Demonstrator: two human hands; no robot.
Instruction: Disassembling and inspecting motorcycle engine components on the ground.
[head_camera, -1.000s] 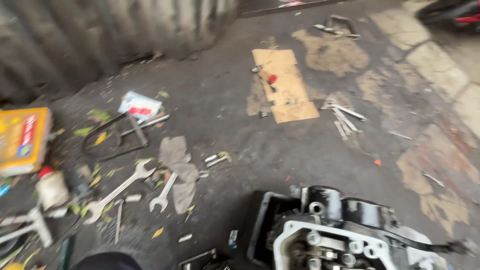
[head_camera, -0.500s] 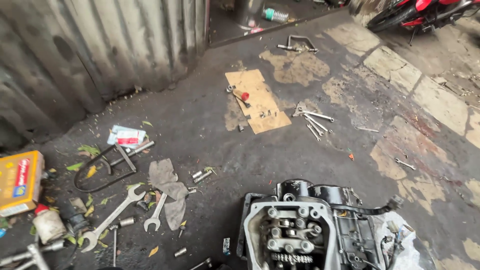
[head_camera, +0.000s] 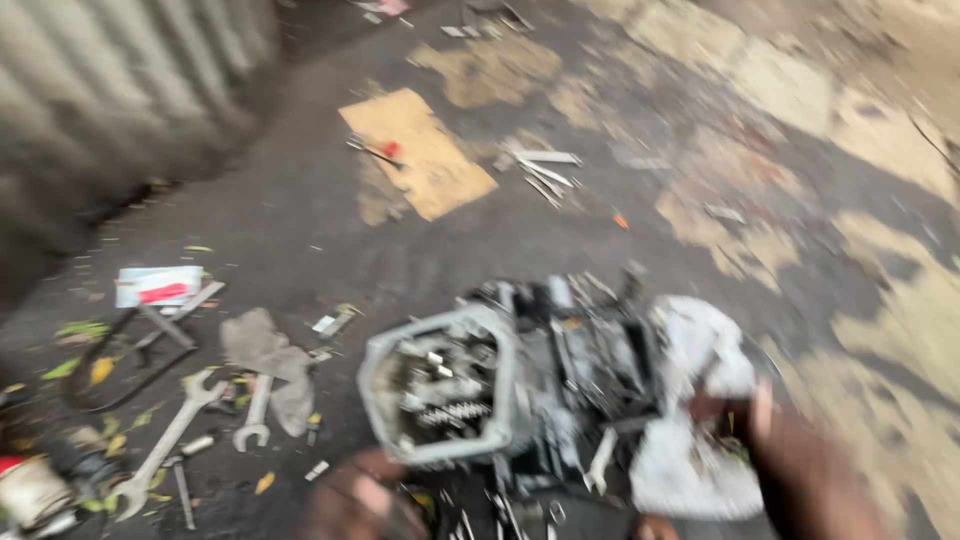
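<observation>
A stripped engine block (head_camera: 510, 385) sits on the oil-dark workshop floor (head_camera: 300, 215), near the lower edge of the view, its open grey cover face turned upward so the valve springs and bolts inside show. The person's left hand (head_camera: 365, 505) is just below that cover at the bottom edge; motion blur hides whether its fingers are curled or spread, and whether they touch the casting. The right hand (head_camera: 800, 470) is at the engine's right end, against a soiled white rag (head_camera: 690, 440) tucked beside the block, apparently to catch oil; its grip cannot be told either. Two open-ended spanners (head_camera: 200, 425) lie within reach to the left beside a grey cloth (head_camera: 262, 350). A black rubber loop (head_camera: 95, 385) and a red-and-white packet (head_camera: 158, 286) lie beyond them. Farther off, a cardboard sheet (head_camera: 425, 155) holds a red-handled tool (head_camera: 378, 150), with loose metal rods (head_camera: 545, 172) just beside it.
</observation>
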